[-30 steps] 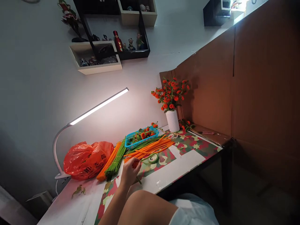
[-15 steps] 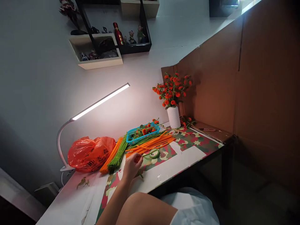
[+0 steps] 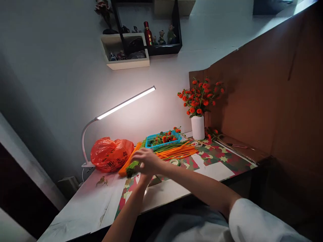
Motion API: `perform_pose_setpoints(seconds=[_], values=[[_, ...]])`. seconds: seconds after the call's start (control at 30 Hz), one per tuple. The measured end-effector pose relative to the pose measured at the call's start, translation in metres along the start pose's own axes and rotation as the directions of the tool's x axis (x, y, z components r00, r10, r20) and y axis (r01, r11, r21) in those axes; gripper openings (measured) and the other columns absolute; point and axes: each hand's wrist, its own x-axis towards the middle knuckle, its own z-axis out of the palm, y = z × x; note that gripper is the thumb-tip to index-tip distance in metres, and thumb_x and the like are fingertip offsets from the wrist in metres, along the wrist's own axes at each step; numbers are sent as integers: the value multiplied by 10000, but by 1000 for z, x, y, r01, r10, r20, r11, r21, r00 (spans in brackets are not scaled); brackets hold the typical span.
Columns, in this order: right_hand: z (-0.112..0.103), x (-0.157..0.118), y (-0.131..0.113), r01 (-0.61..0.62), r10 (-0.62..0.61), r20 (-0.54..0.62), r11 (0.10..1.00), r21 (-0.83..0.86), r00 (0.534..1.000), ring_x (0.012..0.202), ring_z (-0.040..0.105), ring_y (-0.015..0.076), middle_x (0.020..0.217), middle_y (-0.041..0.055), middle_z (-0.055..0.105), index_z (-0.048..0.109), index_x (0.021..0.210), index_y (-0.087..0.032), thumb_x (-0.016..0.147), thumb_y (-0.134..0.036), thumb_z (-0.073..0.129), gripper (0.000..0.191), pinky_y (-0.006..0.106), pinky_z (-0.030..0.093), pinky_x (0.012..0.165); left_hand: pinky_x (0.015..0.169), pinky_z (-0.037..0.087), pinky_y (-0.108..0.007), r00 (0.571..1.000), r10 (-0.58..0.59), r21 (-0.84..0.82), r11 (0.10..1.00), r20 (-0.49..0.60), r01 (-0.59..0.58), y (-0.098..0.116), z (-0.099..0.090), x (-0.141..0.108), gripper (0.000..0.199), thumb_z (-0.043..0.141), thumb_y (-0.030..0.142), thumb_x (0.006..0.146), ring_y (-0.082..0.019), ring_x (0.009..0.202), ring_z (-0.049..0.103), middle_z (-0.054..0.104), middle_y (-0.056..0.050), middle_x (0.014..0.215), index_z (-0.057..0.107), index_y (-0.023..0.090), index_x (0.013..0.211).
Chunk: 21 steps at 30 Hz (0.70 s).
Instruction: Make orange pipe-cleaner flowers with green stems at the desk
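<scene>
My right hand (image 3: 147, 160) reaches in from the right, crossing over my left hand (image 3: 145, 177). Its fingers point left, bent and spread from the thumb, in front of a bundle of green fuzzy stems (image 3: 133, 165); I see nothing held in it. The fingers of my left hand are mostly hidden behind the right, so what they hold does not show. Orange fuzzy stems (image 3: 123, 170) lie beside the green ones, and more orange stems (image 3: 176, 152) are spread to the right. A roll of green tape (image 3: 174, 162) lies just right of my hands.
A blue basket (image 3: 153, 146) holds orange flowers. Behind stand a white ribbed vase (image 3: 198, 127) of orange flowers and a lit desk lamp (image 3: 126, 103). A red plastic bag (image 3: 111, 154) sits left. Pliers-like handles (image 3: 237, 146) lie right, by a cardboard wall (image 3: 252, 101).
My right arm has come into view, its hand now over the left one. The left hand, earlier pinched near the tape roll, is now largely covered. The camera view has swung left.
</scene>
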Motion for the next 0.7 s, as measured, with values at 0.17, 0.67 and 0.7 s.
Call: perform_pose_setpoints(seconds=[0.17, 0.67, 0.7], values=[[-15, -54, 49, -342, 341, 28, 938, 62, 940, 750, 575, 144, 854, 31, 663, 631, 941, -179, 876, -249, 531, 138, 243, 407, 655, 654, 533, -260, 987, -54, -631, 763, 152, 139, -3, 4, 1, 408, 779, 229, 590, -171, 785, 653, 681, -48, 894, 600, 157, 949], [-1, -89, 54, -420, 425, -73, 905, 73, 902, 587, 518, 133, 634, 13, 607, 599, 692, -188, 903, -276, 462, 266, 231, 259, 547, 645, 458, -242, 975, 214, -338, 924, 65, -181, 6, -1, -6, 136, 614, 179, 676, -130, 659, 568, 652, -15, 735, 647, 176, 807], [-2, -89, 54, -417, 419, -75, 908, 50, 905, 591, 523, 135, 642, 14, 616, 611, 704, -190, 900, -279, 471, 257, 232, 254, 550, 614, 443, -234, 977, 206, -306, 935, 51, -181, 6, -1, -6, 108, 606, 182, 673, -123, 625, 546, 635, -6, 693, 642, 175, 774]])
